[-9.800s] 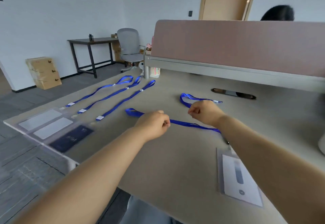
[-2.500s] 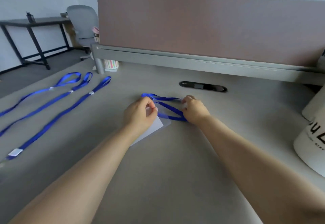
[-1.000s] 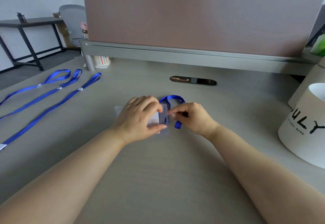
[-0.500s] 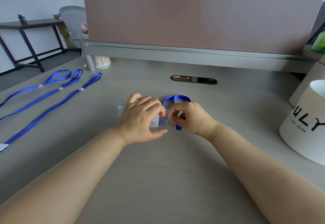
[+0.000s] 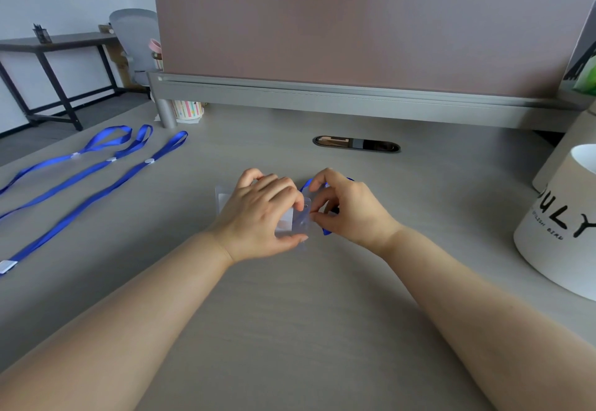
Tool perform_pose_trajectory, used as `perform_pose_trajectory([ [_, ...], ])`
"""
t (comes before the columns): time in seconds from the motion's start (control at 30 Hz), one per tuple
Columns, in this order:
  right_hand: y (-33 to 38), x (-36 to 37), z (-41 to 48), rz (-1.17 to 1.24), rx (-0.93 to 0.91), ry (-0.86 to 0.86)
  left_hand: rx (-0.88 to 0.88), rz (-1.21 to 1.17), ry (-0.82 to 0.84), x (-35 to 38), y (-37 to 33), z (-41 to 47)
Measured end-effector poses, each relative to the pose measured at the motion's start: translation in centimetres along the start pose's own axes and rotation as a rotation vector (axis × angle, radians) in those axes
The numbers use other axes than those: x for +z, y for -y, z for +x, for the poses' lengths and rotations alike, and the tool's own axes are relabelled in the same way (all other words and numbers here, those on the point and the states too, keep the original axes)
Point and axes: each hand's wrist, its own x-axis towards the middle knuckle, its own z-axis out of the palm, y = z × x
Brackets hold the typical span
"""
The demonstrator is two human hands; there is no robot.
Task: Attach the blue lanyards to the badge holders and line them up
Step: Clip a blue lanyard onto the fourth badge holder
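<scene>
A clear badge holder [image 5: 301,222] with a white card lies at the desk's middle. My left hand [image 5: 261,214] covers most of it, thumb under its near edge and fingers curled over its top. My right hand [image 5: 346,209] pinches the clip end of a blue lanyard [image 5: 325,231] right at the holder's slotted end. Most of that lanyard is bunched behind my right hand; the clip itself is hidden by my fingers. Three more blue lanyards [image 5: 96,188] lie stretched out side by side at the left.
A white cylinder [image 5: 561,226] with black lettering stands at the right edge. A pink divider panel [image 5: 371,30] closes the back of the grey desk [image 5: 290,330]. A cable slot [image 5: 356,144] sits behind my hands. A striped cup [image 5: 188,109] stands at the back left.
Over ten seconds the lanyard and holder were brought together at the desk's middle. In the last half second my hands barely shifted; my right fingers moved closer to the holder's slot.
</scene>
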Motion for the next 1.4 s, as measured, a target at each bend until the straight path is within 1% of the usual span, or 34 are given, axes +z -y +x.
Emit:
perform_pose_trajectory([
  [0.17, -0.2, -0.4, 0.1, 0.051, 0.009, 0.03, 0.0, -0.03, 0.017, -0.1, 0.0, -0.1],
  [0.47, -0.7, 0.0, 0.3, -0.03, -0.073, 0.061, 0.03, -0.071, 0.07, -0.3, -0.1, -0.1],
  [0.63, -0.3, -0.1, 0.2, 0.142, 0.016, 0.135, 0.021, -0.085, 0.067, -0.2, 0.0, -0.1],
  [0.83, -0.2, -0.6, 0.1, 0.365, 0.108, 0.119, 0.002, -0.093, 0.024, 0.3, 0.6, -0.1],
  [1.0, -0.7, -0.4, 0.3, 0.473, 0.152, 0.06, -0.059, -0.15, -0.049, 0.4, 0.5, 0.1],
  [1.2, -1.0, -0.3, 0.4, 0.519, 0.161, 0.009, -0.117, -0.194, -0.05, 0.2, 0.2, 0.2],
  [1.33, -1.0, -0.6, 0.3, 0.639, 0.198, 0.041, -0.166, -0.187, -0.06, 0.1, 0.2, 0.3],
  [1.4, -1.1, -0.7, 0.3, 0.648, 0.213, 0.072, -0.191, -0.181, -0.059, 0.0, 0.2, 0.3],
])
